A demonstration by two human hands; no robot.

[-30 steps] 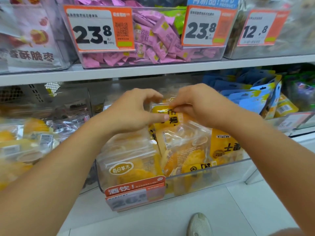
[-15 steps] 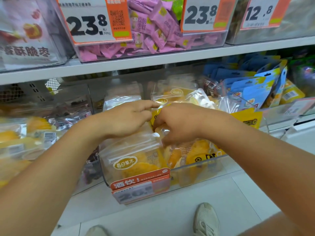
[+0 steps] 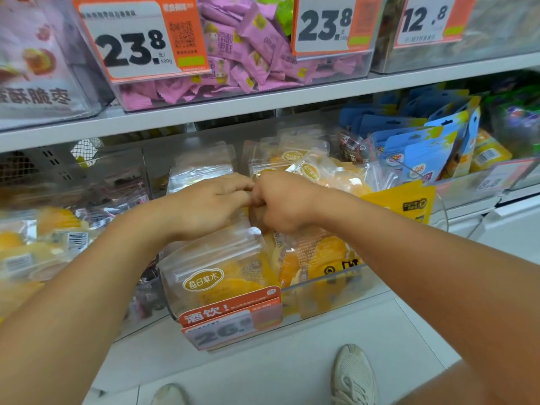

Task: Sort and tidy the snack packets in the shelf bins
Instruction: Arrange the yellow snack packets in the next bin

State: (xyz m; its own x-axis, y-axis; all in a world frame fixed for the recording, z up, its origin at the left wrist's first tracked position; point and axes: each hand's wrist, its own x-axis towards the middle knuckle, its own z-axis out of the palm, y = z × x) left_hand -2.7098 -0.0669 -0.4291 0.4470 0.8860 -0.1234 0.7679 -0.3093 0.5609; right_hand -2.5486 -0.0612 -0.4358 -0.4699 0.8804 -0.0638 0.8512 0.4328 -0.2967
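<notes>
**Hands Met Over the Mango Bin, Mid-Tidy**

At nine o'clock lay a blurred heap of yellow-filled packets in the neighbouring bin. Toward the centre, the left hand reached in with fingers curled, seemingly pinching a packet top at the meeting point, though the grip itself was hidden. Below it, at six o'clock, a clear mango packet stood upright against the front wall of the clear bin. The right hand, knuckles up and fingers curled under, touched the left hand; what it pinched could not be told. At three o'clock a yellow packet leaned at the bin's edge, blue pouches behind.

The step looked like squaring the middle packets upright. Next would likely be tucking that yellow packet into line.
</notes>
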